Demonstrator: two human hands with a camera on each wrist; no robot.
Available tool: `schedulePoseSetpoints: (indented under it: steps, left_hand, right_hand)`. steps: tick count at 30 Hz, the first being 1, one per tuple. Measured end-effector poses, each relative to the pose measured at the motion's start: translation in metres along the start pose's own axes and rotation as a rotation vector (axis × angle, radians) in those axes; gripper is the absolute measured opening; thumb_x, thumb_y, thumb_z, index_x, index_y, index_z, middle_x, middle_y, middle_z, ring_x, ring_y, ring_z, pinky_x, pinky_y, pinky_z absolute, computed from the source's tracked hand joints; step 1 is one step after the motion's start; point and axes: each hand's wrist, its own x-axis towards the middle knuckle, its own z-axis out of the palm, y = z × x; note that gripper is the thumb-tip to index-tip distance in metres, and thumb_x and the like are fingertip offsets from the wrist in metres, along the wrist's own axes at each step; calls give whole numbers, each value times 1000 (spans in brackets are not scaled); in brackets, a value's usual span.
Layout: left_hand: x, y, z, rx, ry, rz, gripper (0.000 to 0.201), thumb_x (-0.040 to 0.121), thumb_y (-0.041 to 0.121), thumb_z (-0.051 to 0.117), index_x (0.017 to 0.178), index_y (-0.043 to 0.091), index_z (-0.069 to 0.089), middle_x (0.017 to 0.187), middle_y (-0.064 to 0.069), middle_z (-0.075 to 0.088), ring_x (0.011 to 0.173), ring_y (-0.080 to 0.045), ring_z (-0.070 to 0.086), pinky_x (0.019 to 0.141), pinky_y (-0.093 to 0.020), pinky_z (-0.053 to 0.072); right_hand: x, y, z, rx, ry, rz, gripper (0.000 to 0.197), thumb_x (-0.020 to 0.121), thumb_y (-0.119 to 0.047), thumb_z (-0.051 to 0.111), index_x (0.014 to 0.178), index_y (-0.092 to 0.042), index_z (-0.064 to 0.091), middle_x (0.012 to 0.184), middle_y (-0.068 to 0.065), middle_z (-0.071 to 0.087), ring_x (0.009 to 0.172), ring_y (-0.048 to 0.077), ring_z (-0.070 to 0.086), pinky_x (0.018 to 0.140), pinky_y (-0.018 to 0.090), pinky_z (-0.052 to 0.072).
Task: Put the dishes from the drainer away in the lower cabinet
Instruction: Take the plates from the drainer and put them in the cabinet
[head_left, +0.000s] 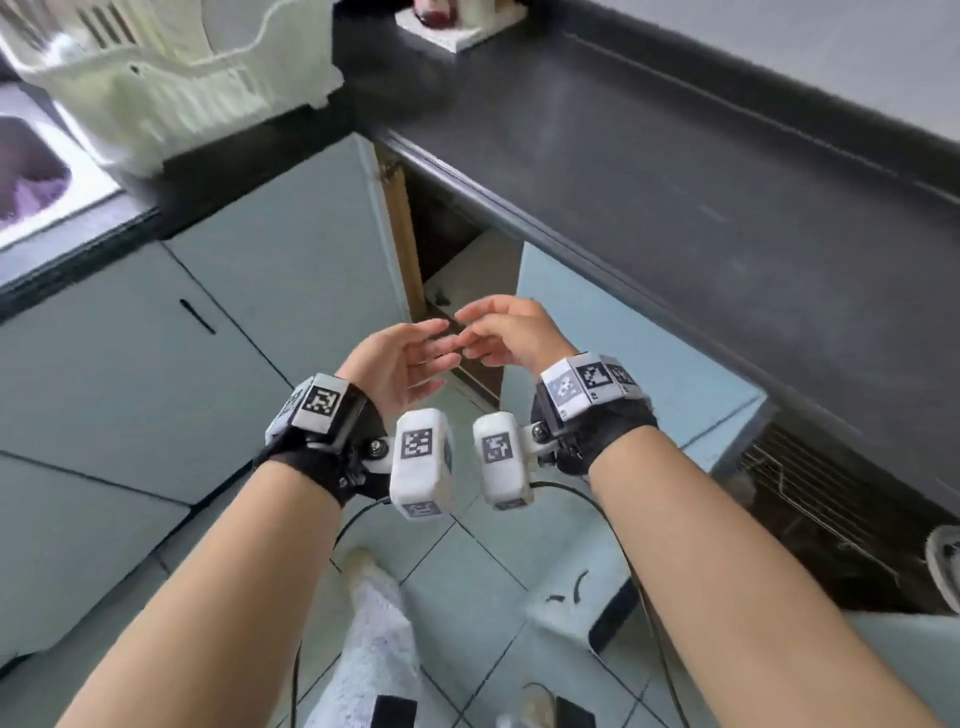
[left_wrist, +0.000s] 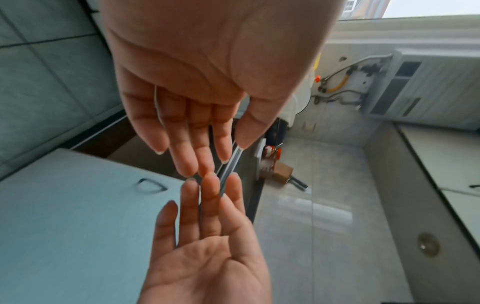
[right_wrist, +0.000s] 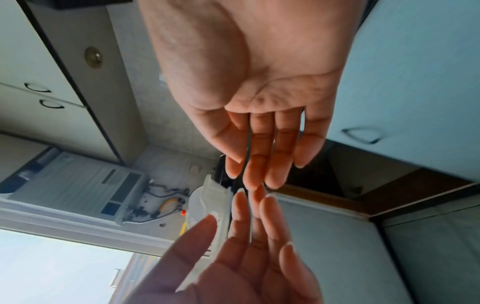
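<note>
My left hand (head_left: 431, 356) and right hand (head_left: 483, 335) hover side by side in front of the open lower cabinet (head_left: 457, 270). Their palms face each other, the fingers are relaxed and almost touching at the tips, and neither holds anything. The left wrist view shows my left hand (left_wrist: 197, 133) above and the right hand (left_wrist: 207, 236) below, both empty. In the right wrist view my right hand (right_wrist: 259, 144) meets the left hand (right_wrist: 246, 246) the same way. The white plastic drainer (head_left: 156, 88) stands on the counter at the upper left, well away from both hands.
A dark countertop (head_left: 623, 156) runs above the cabinet opening. The cabinet's pale blue door (head_left: 623, 353) hangs open to the right of my hands. A sink (head_left: 31, 171) lies at the far left. A wire rack (head_left: 805, 493) shows under the counter at the right. Cables trail over the tiled floor (head_left: 467, 561).
</note>
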Motion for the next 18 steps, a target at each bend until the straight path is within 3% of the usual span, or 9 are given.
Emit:
schedulePoseSetpoints:
  steps: [4, 8, 15, 18]
  left_hand:
    - [26, 82, -71, -12, 38, 88, 16, 90, 20, 43, 89, 22, 59, 69, 8, 74, 59, -5, 68, 67, -23, 44]
    - [53, 167, -128, 33, 101, 186, 13, 89, 22, 46, 86, 25, 58, 65, 10, 73, 57, -2, 66, 64, -22, 42]
    - [130, 298, -167, 64, 82, 324, 17, 90, 18, 43, 86, 24, 58, 65, 9, 72, 57, -3, 66, 60, -20, 45]
    - [166, 355, -180, 87, 180, 455, 19, 88, 8, 44, 85, 21, 57, 73, 7, 69, 62, -6, 63, 58, -19, 45]
  right_hand:
    - [86, -58, 53, 29, 10, -44, 24, 80, -2, 51, 76, -23, 61, 59, -7, 66, 52, 4, 60, 59, 20, 45]
    - [158, -115, 87, 47, 17, -83, 25, 83, -3, 45, 78, -22, 60, 72, -2, 66, 63, 10, 61, 66, 24, 45]
    - [278, -190, 100, 49, 88, -144, 26, 82, 0, 45, 75, -21, 60, 71, 0, 64, 61, 12, 59, 62, 24, 46]
    - [342, -230, 100, -2, 118, -200, 23, 80, 0, 49, 77, -21, 58, 72, 0, 63, 59, 11, 58, 59, 22, 46]
